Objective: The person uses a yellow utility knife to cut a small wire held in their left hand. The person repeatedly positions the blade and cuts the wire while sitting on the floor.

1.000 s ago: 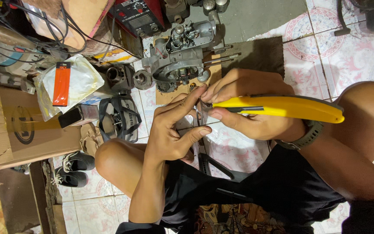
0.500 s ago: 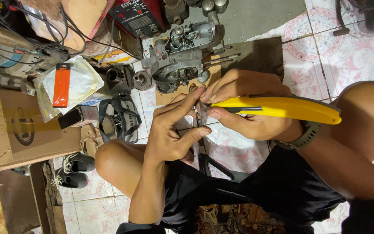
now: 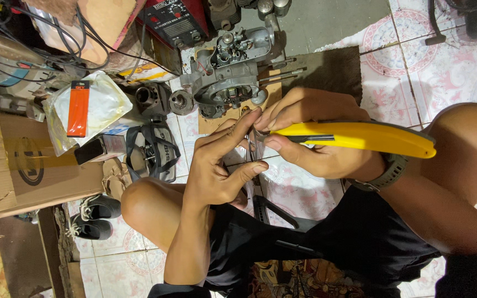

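I sit on the patterned tile floor [image 3: 443,72] with my knees drawn up, and the biggest thing at my left is a cardboard box [image 3: 23,160] lying flat. Ahead of me a grey metal engine casing [image 3: 230,69] rests on a scrap of brown board, with a red machine with dials [image 3: 175,19] just behind it and a tangle of black cables [image 3: 56,44] off to the left. Between the box and the casing lies a clear plastic bag with an orange card [image 3: 86,107], and beside it a loop of black strap [image 3: 153,152]. A pair of black shoes [image 3: 95,218] stands near my left knee.

My right hand [image 3: 316,138] is closed around the yellow-handled pliers [image 3: 360,137], the handles squeezed together in my palm and running out over my wrist, where I wear a dark watch [image 3: 388,172]. The nose of the tool points toward my other hand, right in front of me above my lap.

My left hand [image 3: 216,165] has its fingers pinched together, forefinger stretched up to meet my right fingertips and thumb tucked below. Between them sits a small thin metal piece [image 3: 251,144], touching the tip of the pliers; I cannot tell exactly what it is, as it is too small and partly covered by my fingers.
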